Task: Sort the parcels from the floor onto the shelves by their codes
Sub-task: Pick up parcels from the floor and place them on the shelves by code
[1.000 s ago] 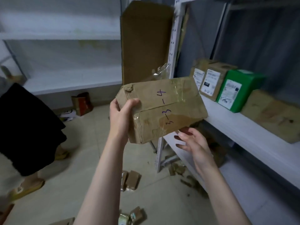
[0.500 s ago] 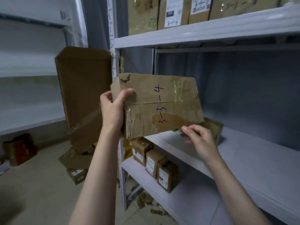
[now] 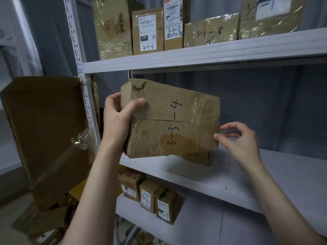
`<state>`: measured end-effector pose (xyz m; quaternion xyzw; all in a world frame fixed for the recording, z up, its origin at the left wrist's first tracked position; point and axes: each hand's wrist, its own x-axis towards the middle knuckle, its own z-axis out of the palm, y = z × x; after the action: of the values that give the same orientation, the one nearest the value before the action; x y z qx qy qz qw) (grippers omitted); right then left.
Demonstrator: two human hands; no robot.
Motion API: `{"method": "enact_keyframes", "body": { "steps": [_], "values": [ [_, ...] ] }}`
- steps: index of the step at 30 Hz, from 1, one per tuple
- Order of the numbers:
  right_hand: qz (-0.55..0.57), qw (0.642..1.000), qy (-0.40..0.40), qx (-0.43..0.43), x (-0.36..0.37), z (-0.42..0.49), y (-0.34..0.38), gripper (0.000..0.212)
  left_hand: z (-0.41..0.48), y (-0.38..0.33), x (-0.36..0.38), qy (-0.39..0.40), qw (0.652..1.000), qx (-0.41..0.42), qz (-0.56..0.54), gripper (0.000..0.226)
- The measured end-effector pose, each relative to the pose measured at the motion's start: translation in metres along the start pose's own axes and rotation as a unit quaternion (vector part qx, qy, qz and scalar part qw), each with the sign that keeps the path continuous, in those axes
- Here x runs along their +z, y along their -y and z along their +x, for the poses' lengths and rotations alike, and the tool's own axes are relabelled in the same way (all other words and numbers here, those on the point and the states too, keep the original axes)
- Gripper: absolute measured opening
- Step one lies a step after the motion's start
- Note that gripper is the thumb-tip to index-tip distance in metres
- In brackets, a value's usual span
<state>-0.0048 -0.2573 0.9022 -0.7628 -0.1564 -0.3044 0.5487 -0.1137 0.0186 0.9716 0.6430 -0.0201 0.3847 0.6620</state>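
- A white metal shelving unit fills the right side of the view. Its perforated upright post point(image 3: 77, 68) stands at the left, with grey wall behind the bays.
- The top shelf point(image 3: 203, 57) carries a row of brown boxes. Three show handwritten codes: 3-1-6 point(image 3: 147, 30), 3-1-7 point(image 3: 174, 20) and 3-1-8 point(image 3: 210, 30).
- The middle shelf point(image 3: 265, 183) is a pale board. One brown box point(image 3: 201, 157) sits on it, mostly hidden (only its lower edge shows).
- On the lower shelf point(image 3: 203, 218), three small labelled boxes point(image 3: 148, 195) stand side by side near the front left corner.
- Left of the post, a large flattened carton point(image 3: 44, 124) leans upright. Crumpled clear tape hangs off it, and more cardboard point(image 3: 44, 223) lies on the floor below.
- The parcel point(image 3: 169, 119) is a worn brown box patched with tape. It is held in the air in front of the bay between the top and middle shelves, slightly tilted, with its lower edge just above the middle shelf. The code 3-3-4 is written sideways on its front.
- The left hand point(image 3: 117, 124) grips the parcel's left end. The thumb lies across the front face, and the fingers point(image 3: 113, 99) wrap round the side.
- The right hand point(image 3: 240, 138) is at the parcel's lower right corner. Its fingers are loosely curled, and one fingertip touches the edge without gripping it.
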Motion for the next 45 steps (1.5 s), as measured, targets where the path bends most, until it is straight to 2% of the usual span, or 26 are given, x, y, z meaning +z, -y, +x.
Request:
{"method": "enact_keyframes", "body": {
  "steps": [3,6,8,12,17,20,26,39,45],
  "values": [
    [-0.024,0.999,-0.012,-0.023,-0.005,-0.005,0.009,0.031,0.0,0.005,0.0,0.05,0.998,0.019,0.04,0.093],
    [-0.05,0.997,-0.027,-0.048,-0.005,-0.01,0.023,0.041,0.0,0.009,0.003,0.087,0.993,0.037,0.076,0.09],
    [-0.066,0.995,-0.008,-0.07,-0.007,-0.013,0.033,0.052,0.0,0.009,0.004,0.115,0.987,0.046,0.098,0.088],
    [-0.067,0.986,0.111,-0.109,-0.015,-0.021,0.051,0.078,-0.003,0.002,0.008,0.212,0.963,0.085,0.144,0.087],
    [-0.045,0.956,0.272,-0.103,-0.019,-0.032,0.069,0.101,-0.012,-0.002,0.022,0.317,0.923,0.115,0.182,0.083],
    [-0.042,0.945,0.309,-0.099,-0.023,-0.038,0.073,0.103,-0.019,-0.001,0.032,0.358,0.905,0.127,0.192,0.081],
    [-0.02,0.943,0.32,-0.088,-0.029,-0.045,0.069,0.106,-0.027,0.005,0.043,0.417,0.874,0.134,0.209,0.083],
    [-0.038,0.936,0.349,-0.007,-0.019,-0.061,0.038,0.108,-0.028,0.049,0.056,0.5,0.821,0.084,0.263,0.093],
    [-0.097,0.937,0.335,0.019,-0.007,-0.073,0.012,0.108,-0.032,0.088,0.053,0.516,0.809,0.012,0.279,0.106]
  ]
}}
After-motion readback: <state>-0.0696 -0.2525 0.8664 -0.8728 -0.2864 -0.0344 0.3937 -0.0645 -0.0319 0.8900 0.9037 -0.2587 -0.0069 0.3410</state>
